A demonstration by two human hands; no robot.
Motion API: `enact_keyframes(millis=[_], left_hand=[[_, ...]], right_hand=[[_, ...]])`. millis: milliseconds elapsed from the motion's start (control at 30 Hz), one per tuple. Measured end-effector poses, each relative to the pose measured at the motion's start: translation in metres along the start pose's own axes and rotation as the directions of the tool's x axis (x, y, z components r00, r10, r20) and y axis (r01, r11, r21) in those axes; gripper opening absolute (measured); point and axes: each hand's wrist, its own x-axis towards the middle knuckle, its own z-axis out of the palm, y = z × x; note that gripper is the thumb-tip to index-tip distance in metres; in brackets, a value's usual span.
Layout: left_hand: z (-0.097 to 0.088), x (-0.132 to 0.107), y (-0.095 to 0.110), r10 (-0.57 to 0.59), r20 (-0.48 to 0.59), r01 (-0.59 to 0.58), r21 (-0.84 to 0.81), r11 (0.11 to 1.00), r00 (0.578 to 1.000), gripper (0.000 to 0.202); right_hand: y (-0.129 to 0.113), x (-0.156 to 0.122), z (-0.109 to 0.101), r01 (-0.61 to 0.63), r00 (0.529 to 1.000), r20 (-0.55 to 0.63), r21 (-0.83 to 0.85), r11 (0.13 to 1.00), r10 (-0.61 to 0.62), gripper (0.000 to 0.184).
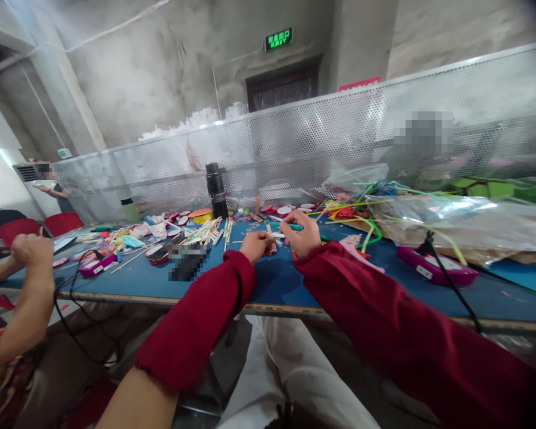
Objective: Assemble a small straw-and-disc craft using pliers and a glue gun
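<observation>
Both my arms, in dark red sleeves, reach onto a blue table (277, 286). My left hand (258, 245) rests on the table with fingers curled closed around something small I cannot make out. My right hand (300, 231) sits just to its right, fingers pinched around a teal pen-like stick (296, 227) that points left. The two hands are almost touching. Small coloured scraps and short sticks (208, 229) lie scattered on the table just beyond them.
A black flask (217, 190) stands behind the hands. A clear plastic bag (455, 223) over coloured tubes fills the right side. Purple glue guns (435, 268) (96, 266) with cables lie on each side. Another person's arm (24, 292) is at the left. A perforated metal screen (321, 143) backs the table.
</observation>
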Motion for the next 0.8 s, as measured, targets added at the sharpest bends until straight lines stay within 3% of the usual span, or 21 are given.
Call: enact_keyframes(millis=[333, 533, 800], left_hand=[[-0.006, 0.039, 0.012, 0.074, -0.036, -0.075, -0.009, 0.997, 0.997, 0.025], [-0.003, 0.034, 0.002, 0.103, -0.078, -0.105, -0.026, 0.994, 0.992, 0.027], [-0.003, 0.029, -0.013, 0.088, -0.056, -0.089, -0.002, 0.996, 0.995, 0.029]], right_hand=[[-0.009, 0.043, 0.007, 0.093, 0.995, -0.030, -0.011, 0.996, -0.093, 0.011], [0.003, 0.035, 0.016, 0.025, 0.998, -0.052, -0.002, 1.000, -0.026, 0.011], [0.020, 0.021, 0.018, 0.032, 0.998, -0.057, 0.060, 0.998, -0.029, 0.009]])
